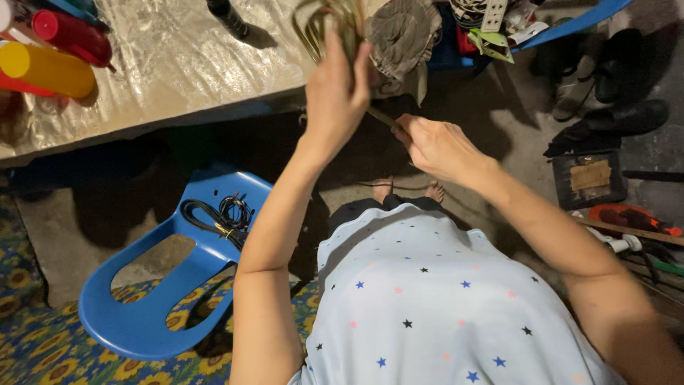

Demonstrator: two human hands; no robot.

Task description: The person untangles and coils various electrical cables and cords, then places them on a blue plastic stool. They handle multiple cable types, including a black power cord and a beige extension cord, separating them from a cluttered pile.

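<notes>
2 hands (335, 93) (434, 146) stretch a cord (381, 116) diagonally, upper-left to lower-right.

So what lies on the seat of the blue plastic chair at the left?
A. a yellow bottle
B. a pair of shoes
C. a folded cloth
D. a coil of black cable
D: a coil of black cable rests on the seat of the blue chair; the yellow bottle is up on the table.

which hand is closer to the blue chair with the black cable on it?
Left. The left hand is raised above and right of the blue chair; the right hand is farther right.
</notes>
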